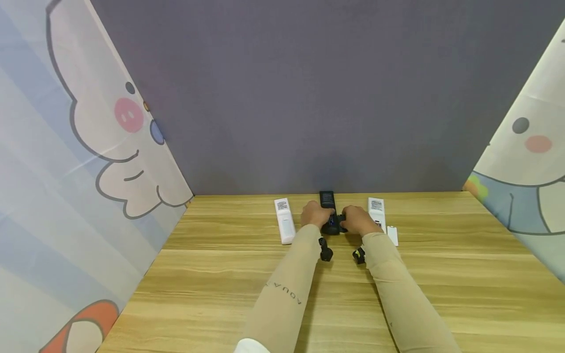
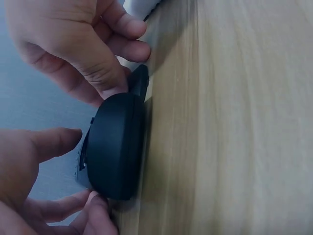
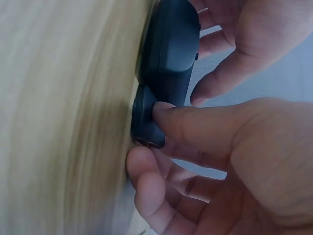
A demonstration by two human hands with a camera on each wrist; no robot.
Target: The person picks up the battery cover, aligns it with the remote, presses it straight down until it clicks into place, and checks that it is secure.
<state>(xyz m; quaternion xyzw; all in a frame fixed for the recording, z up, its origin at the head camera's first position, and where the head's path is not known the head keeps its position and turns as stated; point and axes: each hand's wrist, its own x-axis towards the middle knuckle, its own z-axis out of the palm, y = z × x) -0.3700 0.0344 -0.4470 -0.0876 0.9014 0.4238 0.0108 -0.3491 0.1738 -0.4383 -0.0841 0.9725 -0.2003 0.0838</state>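
A black remote control (image 1: 327,198) lies back side up on the wooden table, with its battery bay facing upward. My left hand (image 1: 317,214) holds it from the left; in the left wrist view the fingertips touch the remote's side (image 2: 117,152) and the thumb is over its back. On the other side, my right hand (image 1: 358,219) pinches a small black battery cover (image 3: 146,117) between thumb and fingers. The cover is low beside the remote, close to the tabletop. Whether batteries sit in the bay is too small to tell.
A white remote (image 1: 284,223) lies to the left. Another white remote (image 1: 376,207) lies to the right, partly hidden by my right hand, with a white battery cover (image 1: 392,235) beside it. A grey panel (image 1: 326,98) rises along the table's back edge.
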